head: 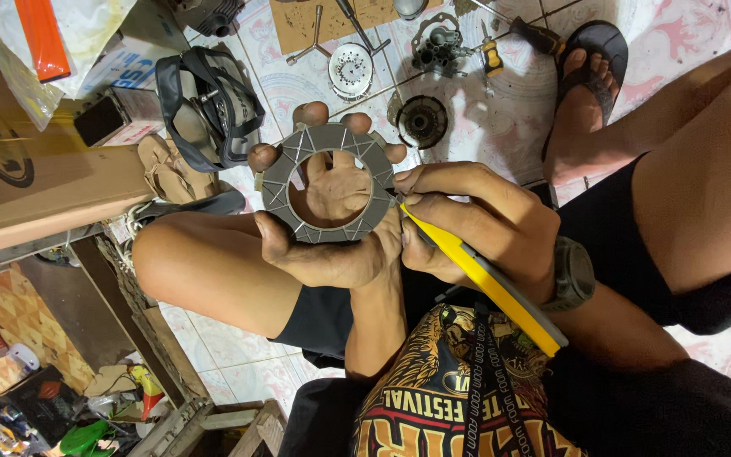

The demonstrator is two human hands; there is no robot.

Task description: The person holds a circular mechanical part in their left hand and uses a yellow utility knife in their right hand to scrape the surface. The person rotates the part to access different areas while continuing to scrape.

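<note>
Care is what we need here: our left hand [332, 228] holds the grey ring plate [329, 183] flat on spread fingers over our lap, while our right hand [467, 224] grips the yellow knife [484, 283] tight, scraping gently at its right edge.

The person wears black shorts [636, 254], a black shirt [458, 398] with an orange-yellow print, a dark wristwatch [570, 275] and 1 black sandal [594, 51].
</note>
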